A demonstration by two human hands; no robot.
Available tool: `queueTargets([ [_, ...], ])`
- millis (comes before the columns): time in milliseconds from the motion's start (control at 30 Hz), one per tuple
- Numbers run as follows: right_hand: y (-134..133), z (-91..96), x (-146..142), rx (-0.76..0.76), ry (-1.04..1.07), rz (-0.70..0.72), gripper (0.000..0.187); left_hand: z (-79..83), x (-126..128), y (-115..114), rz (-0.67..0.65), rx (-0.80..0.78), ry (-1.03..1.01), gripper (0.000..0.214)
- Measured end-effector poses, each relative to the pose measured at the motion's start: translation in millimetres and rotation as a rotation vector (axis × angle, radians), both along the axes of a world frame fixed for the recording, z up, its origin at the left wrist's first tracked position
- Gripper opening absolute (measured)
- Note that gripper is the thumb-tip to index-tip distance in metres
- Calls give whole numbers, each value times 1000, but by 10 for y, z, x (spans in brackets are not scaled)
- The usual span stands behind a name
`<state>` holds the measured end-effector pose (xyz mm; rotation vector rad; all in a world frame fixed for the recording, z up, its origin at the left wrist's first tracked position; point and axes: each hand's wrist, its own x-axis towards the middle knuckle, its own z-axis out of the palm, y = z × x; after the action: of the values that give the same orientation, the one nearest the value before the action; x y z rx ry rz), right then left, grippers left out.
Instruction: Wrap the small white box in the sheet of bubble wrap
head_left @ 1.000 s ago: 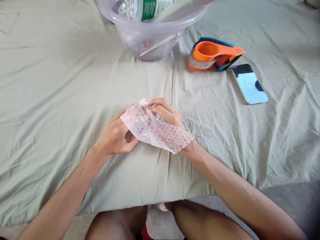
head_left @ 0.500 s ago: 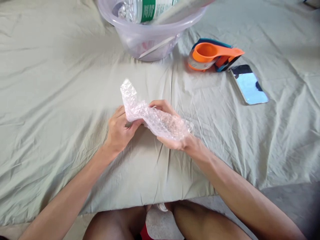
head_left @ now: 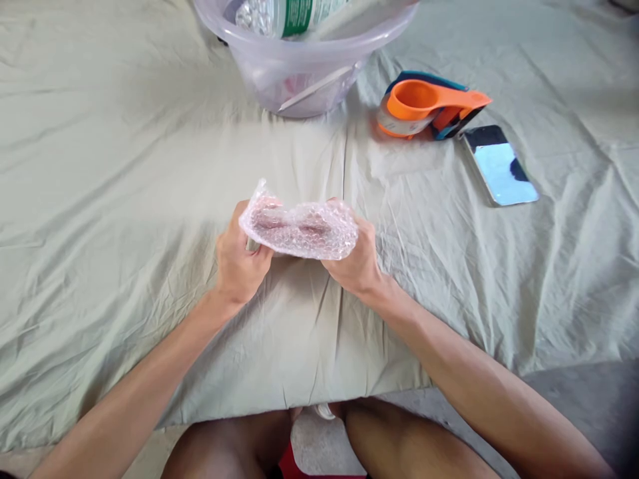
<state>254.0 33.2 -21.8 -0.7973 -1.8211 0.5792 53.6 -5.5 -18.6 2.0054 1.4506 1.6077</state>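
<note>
Both hands meet over the middle of a pale green sheet (head_left: 124, 199) that covers the whole work surface. Between them is a piece of bubble wrap (head_left: 299, 229), bunched into a loose, crumpled bundle that runs left to right, held just above the sheet.

Left hand (head_left: 240, 261): closed on the left end of the bubble wrap, thumb side up, fingers curled behind the plastic and showing pink through it. A corner of the wrap sticks up above this hand.

Right hand (head_left: 355, 259): closed on the right end of the bubble wrap, fingers wrapped round the back and partly hidden by the plastic. Both forearms come in from the bottom edge of the view; bare knees show below the edge of the sheet.

Whether anything is wrapped inside the bundle cannot be told; only the fingers show through.

Further off, at the top centre: a clear plastic basin (head_left: 299, 66) standing on the sheet, with a plastic bottle (head_left: 284, 14) with a green label lying in it, cut off by the top of the view.

To the right of the basin: an orange tape dispenser (head_left: 429, 106), lying on the sheet. Just beside it, further right and nearer, a phone (head_left: 500, 165) lies face up, screen reflecting light. Both are well apart from the hands.
</note>
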Motion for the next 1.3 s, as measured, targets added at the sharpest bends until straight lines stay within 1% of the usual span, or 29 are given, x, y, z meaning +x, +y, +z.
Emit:
queueTargets([
  [33, 0, -13, -15, 27, -3, -22, 27, 9, 13, 5, -2, 7, -17, 15],
  [100, -1, -39, -34, 54, -4, -53, 26, 7, 31, 24, -20, 0, -49, 18],
  [167, -9, -65, -41, 42, -7, -85, 20, -22, 42, 47, -47, -22, -84, 21],
  [233, -22, -84, -39, 22, -12, -123, 18, -66, 53, 65, -59, -34, -121, 29],
  [300, -33, -90, -35, 36, -11, -151, 18, -103, 65, 70, -49, -17, -153, 37],
  [367, -39, -81, -34, 51, -7, -166, 18, -117, 73, 60, -30, -22, -158, 41],
  [433, -36, -61, -37, 27, -4, -160, 22, -103, 74, 40, -3, -78, -137, 43],
  [533, -27, -30, -44, -50, 16, -151, 34, -57, 60, 15, 44, -137, -106, 54],
  [633, -31, -12, -60, -97, 32, -153, 39, -39, 51, 26, 89, -92, -86, 54],
  [733, -54, 4, -89, -91, 47, -147, 40, -70, 74, 71, 84, -19, -86, 49],
  [800, -73, 13, -111, -94, 59, -145, 41, -97, 103, 97, 53, 1, -119, 57],
  [867, -89, 16, -129, -104, 81, -131, 42, -106, 135, 107, 48, -50, -153, 67],
  [967, -103, 5, -146, -111, 103, -105, 43, -83, 177, 99, 130, -118, -195, 72],
  [1067, -113, -10, -158, -94, 102, -134, 44, -43, 203, 83, 184, -92, -256, 68],
  [1167, -125, -10, -166, -34, 80, -160, 43, -10, 210, 64, 164, -90, -200, 54],
  [1300, -142, -3, -159, 84, 14, -155, 25, 6, 198, 26, 145, -51, -87, 25],
])
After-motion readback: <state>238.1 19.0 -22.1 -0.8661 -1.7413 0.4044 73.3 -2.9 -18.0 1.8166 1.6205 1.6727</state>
